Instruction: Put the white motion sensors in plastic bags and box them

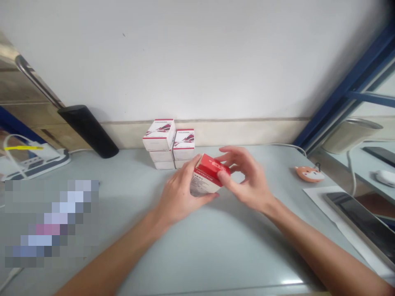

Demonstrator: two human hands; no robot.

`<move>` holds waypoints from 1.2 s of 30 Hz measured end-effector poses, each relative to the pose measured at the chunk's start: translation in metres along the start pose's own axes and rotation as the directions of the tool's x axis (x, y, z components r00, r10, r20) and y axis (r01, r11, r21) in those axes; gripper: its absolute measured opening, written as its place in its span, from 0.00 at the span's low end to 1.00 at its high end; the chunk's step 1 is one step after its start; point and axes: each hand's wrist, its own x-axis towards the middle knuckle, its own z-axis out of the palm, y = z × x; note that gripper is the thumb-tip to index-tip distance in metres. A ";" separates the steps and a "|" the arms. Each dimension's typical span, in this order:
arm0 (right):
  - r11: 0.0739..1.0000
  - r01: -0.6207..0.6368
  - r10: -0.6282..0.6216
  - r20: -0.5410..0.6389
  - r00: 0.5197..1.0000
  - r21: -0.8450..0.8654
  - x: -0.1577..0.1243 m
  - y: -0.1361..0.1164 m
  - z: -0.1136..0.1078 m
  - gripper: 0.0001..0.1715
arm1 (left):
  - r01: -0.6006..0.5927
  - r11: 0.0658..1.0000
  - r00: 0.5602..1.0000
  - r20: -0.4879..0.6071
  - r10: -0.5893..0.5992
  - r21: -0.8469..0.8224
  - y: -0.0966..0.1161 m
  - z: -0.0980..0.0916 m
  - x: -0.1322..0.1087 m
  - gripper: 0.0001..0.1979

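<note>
A small red and white carton [206, 181], printed with the word DETECTOR, is held tilted above the middle of the table. My left hand [179, 189] wraps around its left side, the thumb along the lower edge. On the right, my right hand [247, 176] grips the red top end with the thumb in front; its other fingers are curled and partly hidden behind the carton. Just beyond my left hand, white cartons with dark red edges [159, 135] stand stacked in two columns against the wall.
A black cylinder [89, 131] leans at the back left, near a white power strip [40, 162]. A pixelated patch [52, 224] covers the left side. To the right lie an orange animal-faced case [309, 173] and a dark-screened phone [364, 222] on white paper.
</note>
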 end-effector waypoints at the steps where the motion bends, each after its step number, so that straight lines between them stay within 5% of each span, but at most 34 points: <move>1: 1.000 -0.003 0.004 -0.040 0.999 0.011 0.001 -0.002 -0.002 0.17 | -0.023 1.000 1.000 0.002 0.023 0.012 -0.001 0.000 0.000 0.53; 5: 0.993 -0.106 0.114 -0.171 0.979 0.054 0.006 -0.008 -0.007 0.12 | -0.255 0.966 0.966 -0.033 0.256 0.039 -0.002 0.000 -0.001 0.42; 8: 0.969 -0.232 0.243 -0.149 0.958 0.088 0.009 -0.006 -0.005 0.14 | -0.421 0.892 0.900 -0.044 0.433 0.166 0.001 -0.003 0.001 0.28; 12: 0.933 -0.359 0.360 -0.035 0.932 0.033 0.010 0.006 -0.001 0.11 | -0.505 0.811 0.840 -0.048 0.540 0.296 0.002 -0.007 0.005 0.24; 14: 0.966 -0.254 0.248 -0.109 0.963 -0.052 0.010 0.009 -0.002 0.10 | -0.501 0.809 0.837 -0.066 0.544 0.307 -0.001 -0.007 0.006 0.25; 17: 0.962 0.078 -0.134 -0.201 0.970 -0.263 0.009 0.004 -0.008 0.11 | -0.448 0.842 0.861 -0.108 0.497 0.300 -0.007 -0.007 0.007 0.30; 21: 0.790 0.399 -0.416 0.071 0.907 -0.466 0.006 -0.008 -0.015 0.13 | -0.349 0.898 0.902 -0.164 0.399 0.268 -0.009 -0.008 0.008 0.43; 24: 0.722 0.447 -0.416 0.185 0.891 -0.528 0.005 -0.009 -0.018 0.11 | -0.279 0.922 0.930 -0.163 0.329 0.270 -0.008 -0.010 0.008 0.50; 30: 0.757 0.396 -0.379 0.145 0.914 -0.519 0.008 -0.001 -0.018 0.11 | -0.202 0.918 0.936 -0.210 0.284 0.340 -0.015 -0.009 0.007 0.48; 33: 0.765 0.363 -0.307 0.194 0.932 -0.532 0.011 0.005 -0.017 0.02 | -0.292 0.885 0.918 -0.153 0.366 0.364 -0.019 -0.011 0.010 0.45; 36: 0.721 0.365 -0.266 0.250 0.931 -0.590 0.013 0.013 -0.019 0.10 | -0.384 0.855 0.896 -0.083 0.436 0.349 -0.020 -0.015 0.013 0.44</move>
